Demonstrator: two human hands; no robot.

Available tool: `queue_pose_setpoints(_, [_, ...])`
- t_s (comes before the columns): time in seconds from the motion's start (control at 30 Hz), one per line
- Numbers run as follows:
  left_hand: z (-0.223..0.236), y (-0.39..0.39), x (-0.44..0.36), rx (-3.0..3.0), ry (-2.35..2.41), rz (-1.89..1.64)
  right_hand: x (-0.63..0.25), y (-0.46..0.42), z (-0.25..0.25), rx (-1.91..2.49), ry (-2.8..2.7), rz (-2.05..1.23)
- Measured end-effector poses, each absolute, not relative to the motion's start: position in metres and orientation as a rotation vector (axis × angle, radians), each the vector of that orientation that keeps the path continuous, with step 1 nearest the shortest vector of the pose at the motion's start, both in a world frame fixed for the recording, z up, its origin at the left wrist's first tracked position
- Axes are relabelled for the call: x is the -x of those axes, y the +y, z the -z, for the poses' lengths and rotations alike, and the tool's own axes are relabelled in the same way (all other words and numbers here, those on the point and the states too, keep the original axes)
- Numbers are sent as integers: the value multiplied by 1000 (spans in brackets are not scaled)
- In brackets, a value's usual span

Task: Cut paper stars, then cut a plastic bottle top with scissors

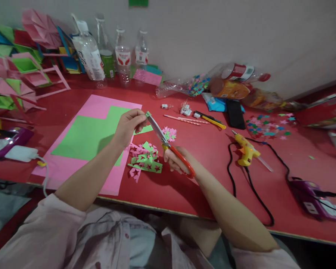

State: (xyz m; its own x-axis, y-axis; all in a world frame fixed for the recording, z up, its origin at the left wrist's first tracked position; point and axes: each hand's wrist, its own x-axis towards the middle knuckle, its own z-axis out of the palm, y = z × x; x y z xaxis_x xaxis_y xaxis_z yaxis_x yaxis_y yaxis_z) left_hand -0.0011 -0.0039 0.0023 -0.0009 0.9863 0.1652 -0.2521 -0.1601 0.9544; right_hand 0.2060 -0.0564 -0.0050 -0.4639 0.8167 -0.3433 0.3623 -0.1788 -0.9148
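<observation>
My right hand is closed round the red handles of a pair of scissors, whose blades point up and to the left. Between the pinched fingers of my left hand is a small green paper piece, right at the blade tips. Under the hands lies a heap of pink and green paper scraps with star-shaped holes. Small pink paper stars are piled behind the scissors. To the left, a green paper sheet rests on a larger pink sheet.
Plastic bottles stand along the wall, others lie at the back right. A yellow glue gun with a black cord, a phone, a cutter knife and scattered stars are on the right. Folded paper shapes crowd the left.
</observation>
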Motion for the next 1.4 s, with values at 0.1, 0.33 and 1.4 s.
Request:
queue_pose_setpoints(0.1, [-3, -5, 1, -1200, 954, -1458, -208, -57, 6, 1331, -1726, -1672])
queue_pose_setpoints(0.33, [-3, -6, 3, -1310, 938, -1506, -212, -56, 7, 1325, -1771, -1633])
queue_pose_setpoints(1.4, [3, -10, -11, -1196, 936, -1592, -189, -75, -1, 1458, -1619, -1624])
